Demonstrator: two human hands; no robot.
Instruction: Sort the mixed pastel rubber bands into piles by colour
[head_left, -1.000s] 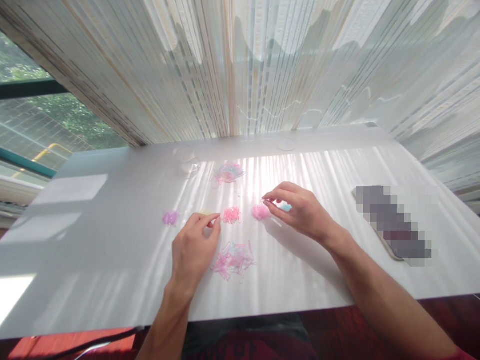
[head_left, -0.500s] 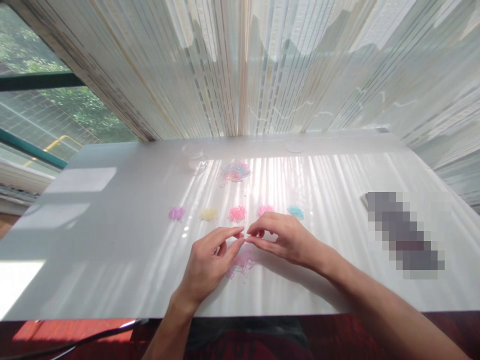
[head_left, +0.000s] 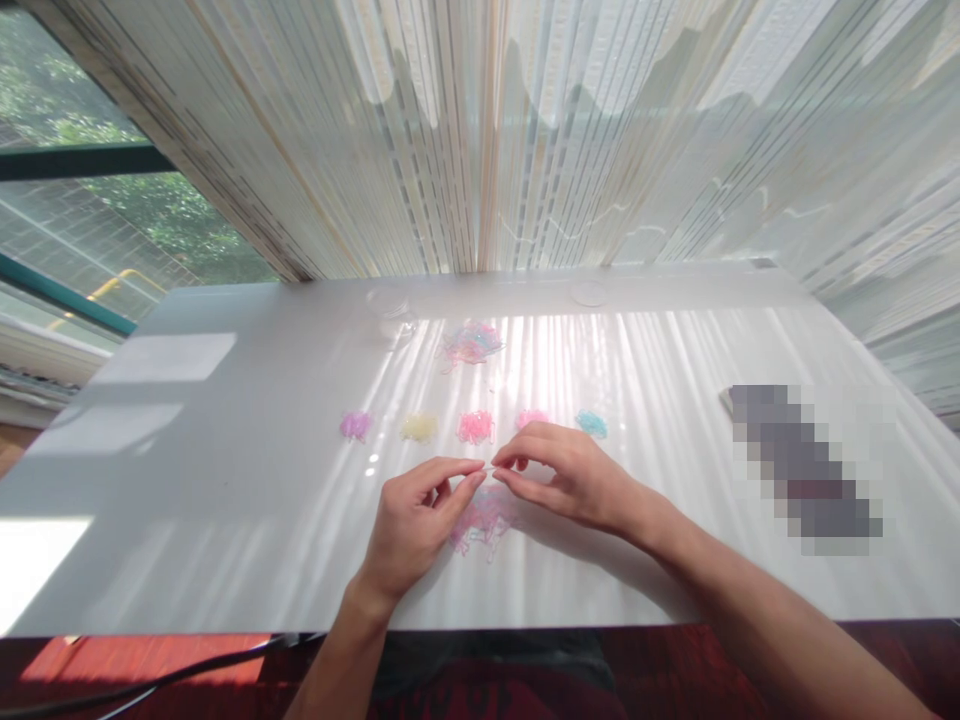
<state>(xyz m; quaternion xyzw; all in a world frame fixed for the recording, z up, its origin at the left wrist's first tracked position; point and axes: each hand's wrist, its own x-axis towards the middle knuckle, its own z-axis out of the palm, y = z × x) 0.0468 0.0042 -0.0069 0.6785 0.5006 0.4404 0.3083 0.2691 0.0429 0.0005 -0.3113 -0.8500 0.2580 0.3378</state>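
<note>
A white table (head_left: 225,480) stands before a striped curtain (head_left: 525,130), with a window (head_left: 90,220) at the far left. Across the middle of the table runs a row of small sorted heaps: a purple heap (head_left: 355,425), then a yellow heap (head_left: 418,428), a pink heap (head_left: 476,427), a second pink heap (head_left: 531,417) partly hidden by fingers, and a blue heap (head_left: 592,423). Farther off, near the curtain, lie a clear round dish (head_left: 389,303), a mixed far pile (head_left: 471,344) and a clear lid (head_left: 589,293).

The left hand (head_left: 416,520) is pinched, thumb and forefinger closed on one end of a thin band (head_left: 489,468). The right hand (head_left: 570,478) is pinched on the other end, so the fingertips almost meet just above the table. The band is too fine to tell its colour. Directly beneath both hands, on the near side, lies a loose mixed pile (head_left: 484,518) of pink and blue bands. At the far right rests a blurred flat object (head_left: 806,465).
</note>
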